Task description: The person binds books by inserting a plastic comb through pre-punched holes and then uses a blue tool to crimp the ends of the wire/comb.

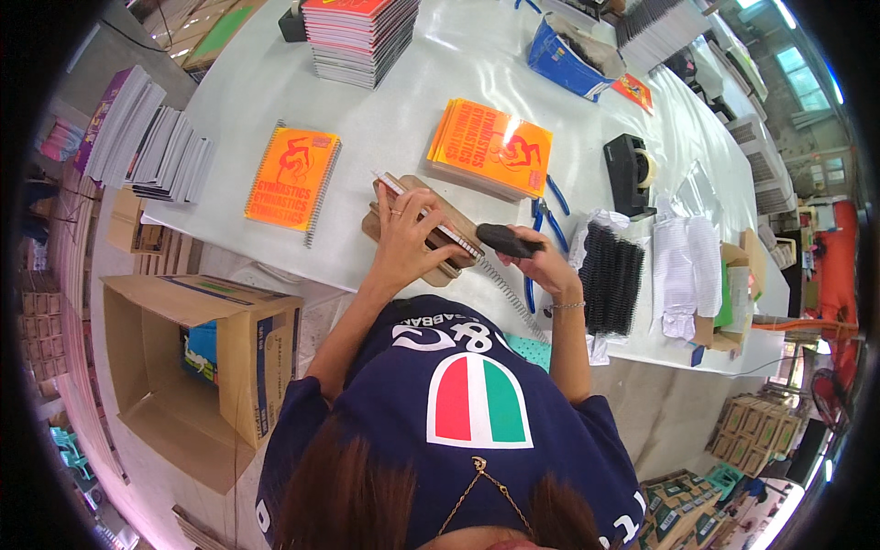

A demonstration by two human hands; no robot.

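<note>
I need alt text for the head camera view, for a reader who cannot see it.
A person at a white table presses the left hand on a brown booklet with a wire spiral, while the right hand grips a black tool. Orange booklets, black spirals and an open cardboard box lie around.

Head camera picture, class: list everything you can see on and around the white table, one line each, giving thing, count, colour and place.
Spiral notebook: one, orange, table left.
Notebook stack: one, orange, table centre.
Tall notebook pile: one, mixed colours, far edge.
Tape dispenser: one, black, right of centre.
Binding combs: one bundle, black, near right.
Pliers: one, blue handles, beside the stack.
Cardboard box: one, brown, open, floor left.
Left hand: presses a wooden block.
Right hand: grips a black tool.
</note>
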